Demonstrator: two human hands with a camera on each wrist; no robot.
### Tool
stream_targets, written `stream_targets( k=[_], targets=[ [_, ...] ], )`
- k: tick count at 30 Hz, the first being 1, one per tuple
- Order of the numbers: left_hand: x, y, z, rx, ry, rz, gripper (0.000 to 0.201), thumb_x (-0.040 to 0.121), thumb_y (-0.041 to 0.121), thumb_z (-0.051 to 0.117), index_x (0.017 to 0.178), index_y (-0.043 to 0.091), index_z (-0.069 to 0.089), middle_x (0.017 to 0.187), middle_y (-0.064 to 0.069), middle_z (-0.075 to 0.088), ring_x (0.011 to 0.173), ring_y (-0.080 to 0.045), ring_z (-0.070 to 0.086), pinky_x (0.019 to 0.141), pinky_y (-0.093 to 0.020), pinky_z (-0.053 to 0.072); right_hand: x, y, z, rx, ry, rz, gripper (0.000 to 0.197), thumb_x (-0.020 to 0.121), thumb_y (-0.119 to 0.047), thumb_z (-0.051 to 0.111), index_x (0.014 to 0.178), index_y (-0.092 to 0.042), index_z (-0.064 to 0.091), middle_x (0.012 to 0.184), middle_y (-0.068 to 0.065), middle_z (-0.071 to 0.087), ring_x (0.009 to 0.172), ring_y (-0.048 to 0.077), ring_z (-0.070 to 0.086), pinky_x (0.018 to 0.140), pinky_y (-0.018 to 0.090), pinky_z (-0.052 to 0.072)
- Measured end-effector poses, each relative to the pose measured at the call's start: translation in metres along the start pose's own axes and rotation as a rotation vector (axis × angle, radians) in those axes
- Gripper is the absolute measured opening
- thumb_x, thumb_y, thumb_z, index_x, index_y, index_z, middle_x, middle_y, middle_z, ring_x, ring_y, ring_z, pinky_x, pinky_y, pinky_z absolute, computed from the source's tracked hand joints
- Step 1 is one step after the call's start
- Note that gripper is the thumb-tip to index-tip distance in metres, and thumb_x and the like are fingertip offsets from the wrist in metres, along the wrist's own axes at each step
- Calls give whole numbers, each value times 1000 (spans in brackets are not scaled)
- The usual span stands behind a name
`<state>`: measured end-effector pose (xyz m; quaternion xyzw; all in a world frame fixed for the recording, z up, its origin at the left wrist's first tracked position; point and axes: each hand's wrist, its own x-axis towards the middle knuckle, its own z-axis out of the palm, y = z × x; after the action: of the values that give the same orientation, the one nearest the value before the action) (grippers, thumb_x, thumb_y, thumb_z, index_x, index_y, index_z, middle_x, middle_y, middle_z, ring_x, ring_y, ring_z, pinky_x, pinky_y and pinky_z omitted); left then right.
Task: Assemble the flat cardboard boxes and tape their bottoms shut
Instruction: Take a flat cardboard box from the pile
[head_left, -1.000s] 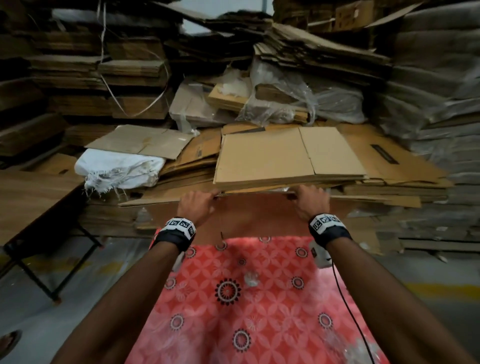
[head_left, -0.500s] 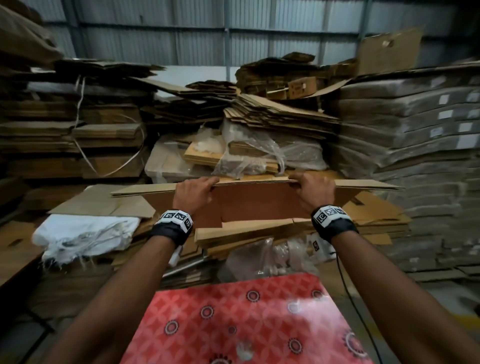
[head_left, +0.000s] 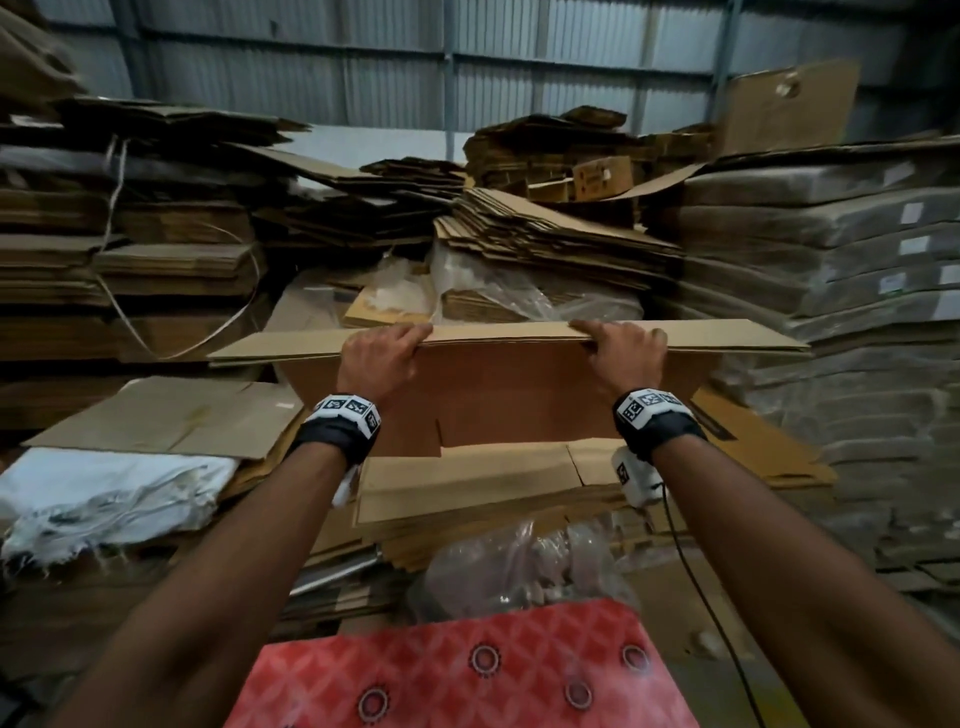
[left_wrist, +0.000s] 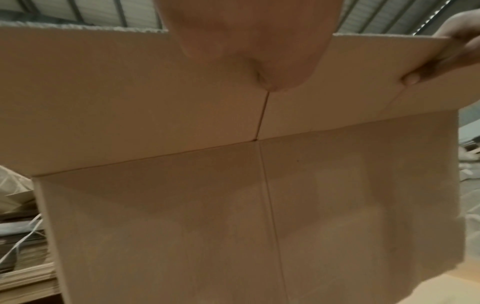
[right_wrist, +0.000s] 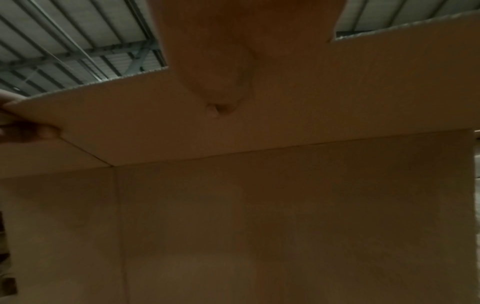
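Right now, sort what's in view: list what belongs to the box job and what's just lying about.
Job: flat cardboard box, gripped at its top flap by left hand and right hand; stack of flat boxes.
Lying about: white sack; clear plastic wrap; strapping band.

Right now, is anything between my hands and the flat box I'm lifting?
Nothing visible. The left hand and right hand already grip the top edge of the flat cardboard box, held above the cardboard stack.

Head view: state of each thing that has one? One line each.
flat cardboard box: still folded flat, lifted off the pile, top flaps bent away, body hanging down.
left hand: grips the box's top edge.
right hand: grips the same edge.
stack of flat boxes: lying flat, unassembled.
white sack: crumpled, lying on cardboard.
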<state>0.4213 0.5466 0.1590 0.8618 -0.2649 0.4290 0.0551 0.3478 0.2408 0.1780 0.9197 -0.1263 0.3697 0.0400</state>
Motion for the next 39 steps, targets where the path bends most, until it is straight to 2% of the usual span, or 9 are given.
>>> stream_targets(
  k=[8,13,16,20,22,25,29,34,39],
  targets=[
    [78,-26,101,76,87,-13,58,71,0,75,126,18,70,111,-11,75,81,-36,71,67,-45,57,98,8,87,102,88,-29,50,95,-14,59,136,-40,59,132,-3,67,116,31,60,105,55,36],
    [89,-30,166,97,69,2,55,82,8,69,135,21,63,126,-9,69,103,-36,65,84,-48,52,109,19,154,130,97,-48,53,93,-12,57,138,-41,54,133,0,64,119,34,56,106,62,35],
    [74,-22,212,57,-69,-8,59,82,6,64,139,22,60,132,-11,65,109,-36,63,88,-47,49,96,26,205,107,-22,-48,71,90,-2,53,145,-46,44,143,2,57,129,34,49,109,67,30],
    [37,-6,269,48,-475,-48,70,91,13,58,155,32,37,151,-3,49,131,-29,50,101,-46,43,61,36,269,49,-330,-74,80,92,-2,52,153,-48,28,162,-1,34,150,34,26,114,72,19],
    [11,3,290,39,-602,-68,67,95,12,52,155,33,32,146,-1,51,127,-28,52,95,-45,48,42,40,292,45,-433,-77,80,92,-2,52,154,-47,28,165,-4,29,153,33,20,115,73,15],
    [-19,11,312,78,-664,-51,66,97,14,51,155,34,27,143,1,53,118,-28,56,87,-43,52,22,45,313,44,-505,-87,77,92,-1,54,151,-46,34,163,-5,34,152,32,23,114,71,18],
    [-26,14,323,137,-694,-72,61,101,20,48,155,37,25,143,2,54,120,-30,54,82,-42,50,16,51,326,120,-537,-61,68,96,-3,53,147,-46,42,156,-4,44,141,28,39,112,62,24],
    [-24,14,324,196,-780,-126,42,104,22,42,145,33,38,133,-4,62,119,-32,55,82,-42,49,20,61,334,325,-605,-86,53,100,-6,54,141,-39,56,139,-2,56,128,24,51,104,50,26],
    [-34,12,339,68,-921,-74,47,103,19,45,149,27,38,133,-12,56,114,-34,59,90,-45,48,14,67,344,328,-691,-65,41,103,-17,53,137,-38,61,127,0,60,124,26,53,106,51,27]
  ],
)
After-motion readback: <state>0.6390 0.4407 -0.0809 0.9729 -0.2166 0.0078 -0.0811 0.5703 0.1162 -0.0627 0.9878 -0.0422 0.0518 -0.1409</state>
